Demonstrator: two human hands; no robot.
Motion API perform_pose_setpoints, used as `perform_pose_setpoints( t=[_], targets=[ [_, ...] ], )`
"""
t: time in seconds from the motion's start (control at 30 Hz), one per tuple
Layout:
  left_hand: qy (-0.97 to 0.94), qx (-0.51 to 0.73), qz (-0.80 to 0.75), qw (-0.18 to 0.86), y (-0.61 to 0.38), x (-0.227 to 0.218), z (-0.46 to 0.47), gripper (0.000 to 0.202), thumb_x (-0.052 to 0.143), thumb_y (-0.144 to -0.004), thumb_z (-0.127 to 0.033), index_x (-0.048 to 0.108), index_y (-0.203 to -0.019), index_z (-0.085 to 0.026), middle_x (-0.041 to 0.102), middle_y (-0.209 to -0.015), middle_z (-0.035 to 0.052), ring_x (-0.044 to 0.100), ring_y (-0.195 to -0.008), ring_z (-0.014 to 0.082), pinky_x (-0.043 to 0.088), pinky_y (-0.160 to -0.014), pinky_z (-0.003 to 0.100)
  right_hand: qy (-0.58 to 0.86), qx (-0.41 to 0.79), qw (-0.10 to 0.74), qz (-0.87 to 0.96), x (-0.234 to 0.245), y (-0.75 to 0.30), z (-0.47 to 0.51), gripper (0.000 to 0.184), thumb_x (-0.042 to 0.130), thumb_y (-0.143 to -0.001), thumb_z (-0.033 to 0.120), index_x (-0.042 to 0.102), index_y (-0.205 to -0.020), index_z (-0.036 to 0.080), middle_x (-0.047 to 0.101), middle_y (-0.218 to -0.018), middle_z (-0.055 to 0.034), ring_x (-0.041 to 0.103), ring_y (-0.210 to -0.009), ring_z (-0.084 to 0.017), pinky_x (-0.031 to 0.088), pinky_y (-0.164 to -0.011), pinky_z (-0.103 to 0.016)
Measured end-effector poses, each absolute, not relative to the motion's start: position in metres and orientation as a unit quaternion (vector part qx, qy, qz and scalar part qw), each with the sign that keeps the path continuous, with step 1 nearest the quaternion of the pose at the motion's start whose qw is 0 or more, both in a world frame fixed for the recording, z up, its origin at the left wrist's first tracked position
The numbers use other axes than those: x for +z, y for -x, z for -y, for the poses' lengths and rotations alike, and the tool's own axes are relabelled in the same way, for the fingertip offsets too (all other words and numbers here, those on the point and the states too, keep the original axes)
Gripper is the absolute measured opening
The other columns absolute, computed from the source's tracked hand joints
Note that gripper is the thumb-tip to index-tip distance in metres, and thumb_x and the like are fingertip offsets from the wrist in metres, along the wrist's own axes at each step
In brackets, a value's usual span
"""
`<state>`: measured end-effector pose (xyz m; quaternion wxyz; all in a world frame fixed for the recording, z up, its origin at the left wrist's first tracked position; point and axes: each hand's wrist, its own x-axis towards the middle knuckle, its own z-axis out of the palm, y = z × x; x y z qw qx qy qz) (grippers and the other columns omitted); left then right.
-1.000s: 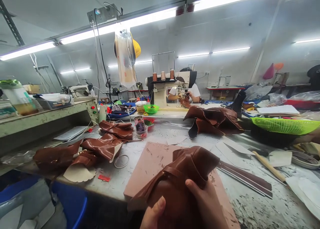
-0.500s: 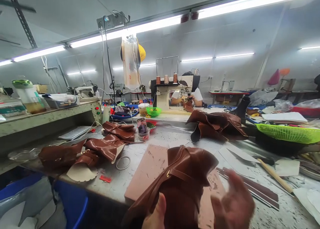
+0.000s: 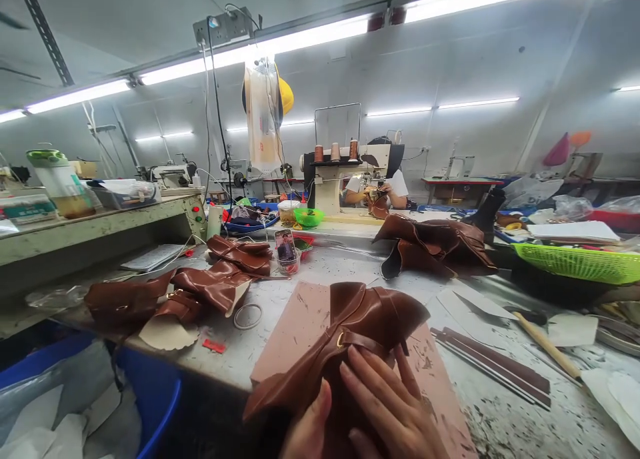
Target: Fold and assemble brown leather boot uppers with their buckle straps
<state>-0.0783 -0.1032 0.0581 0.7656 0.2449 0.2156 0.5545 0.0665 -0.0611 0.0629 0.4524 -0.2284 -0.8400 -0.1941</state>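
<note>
A glossy brown leather boot upper (image 3: 370, 312) with a strap and small gold buckle lies partly over a pinkish board (image 3: 285, 339) at the table's front. My left hand (image 3: 307, 422) grips its near edge, thumb on top and the other fingers hidden beneath. Flat on the leather just below the strap rests my right hand (image 3: 390, 399), its fingers stretched out and slightly spread. Dark brown leather strips (image 3: 495, 365) lie to the right of the board.
More brown uppers (image 3: 200, 285) lie at the left, another (image 3: 435, 242) at the back right. A wooden-handled tool (image 3: 547, 345) and a green basket (image 3: 580, 262) are on the right. A phone (image 3: 285, 247) stands mid-table. Beyond, a person sits at a sewing machine (image 3: 350, 179).
My right hand has come from the right, in the air, down onto the boot upper. My left hand keeps its grip. The upper has shifted slightly left.
</note>
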Motion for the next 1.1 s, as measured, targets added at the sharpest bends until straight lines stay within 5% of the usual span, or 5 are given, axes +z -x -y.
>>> perform_pose_setpoints(
  t=[0.1,0.33,0.53,0.8,1.1],
  targets=[
    [-0.248,0.518,-0.183,0.798,0.077,0.061,0.096,0.036,0.058,-0.081,-0.043,0.064,-0.103,-0.016,0.060,-0.116,0.0097,0.046,-0.118,0.0283,0.034,-0.101,0.042,0.245,-0.191,0.451,0.837,0.060,-0.068,0.061,0.068,0.056,-0.078,0.039,0.034,-0.138,0.015,0.058,-0.121,-0.0103,0.059,-0.106,-0.024,0.006,-0.112,-0.042],
    [-0.205,0.529,-0.114,0.815,0.072,0.069,0.089,0.039,0.051,-0.086,-0.042,0.066,-0.106,-0.012,0.063,-0.113,0.0128,0.047,-0.118,0.0286,0.034,-0.101,0.038,0.269,-0.153,0.554,0.773,0.044,-0.079,0.054,0.069,0.061,-0.079,0.041,0.032,-0.138,0.021,0.061,-0.117,-0.0120,0.054,-0.112,-0.028,0.046,-0.091,-0.044],
    [-0.188,0.558,-0.191,0.785,0.076,0.063,0.092,0.028,0.054,-0.087,-0.028,0.069,-0.098,-0.008,0.069,-0.094,0.0139,0.059,-0.102,0.0269,0.042,-0.093,0.036,0.228,-0.066,0.512,0.825,0.044,-0.071,0.054,0.059,0.054,-0.083,0.016,0.033,-0.138,0.018,0.062,-0.116,-0.0127,0.058,-0.106,-0.024,0.053,-0.084,-0.037],
    [-0.209,0.517,-0.123,0.821,0.078,0.049,0.086,0.041,0.048,-0.088,-0.039,0.065,-0.108,-0.008,0.068,-0.099,0.0154,0.055,-0.108,0.0289,0.034,-0.099,0.040,0.261,-0.038,0.612,0.745,0.032,-0.064,0.052,0.036,0.063,-0.078,0.034,0.057,-0.111,0.020,0.069,-0.090,-0.0087,0.067,-0.081,-0.024,0.056,-0.078,-0.041],
    [-0.268,0.559,-0.177,0.764,0.074,0.057,0.100,0.050,0.067,-0.073,-0.040,0.059,-0.118,-0.020,0.061,-0.117,0.0095,0.042,-0.122,0.0329,0.031,-0.101,0.040,0.414,-0.143,0.446,0.781,0.043,-0.086,0.029,0.049,0.038,-0.080,0.010,0.051,-0.126,0.016,0.069,-0.092,-0.0121,0.065,-0.070,-0.024,0.053,-0.057,-0.033]
  ],
)
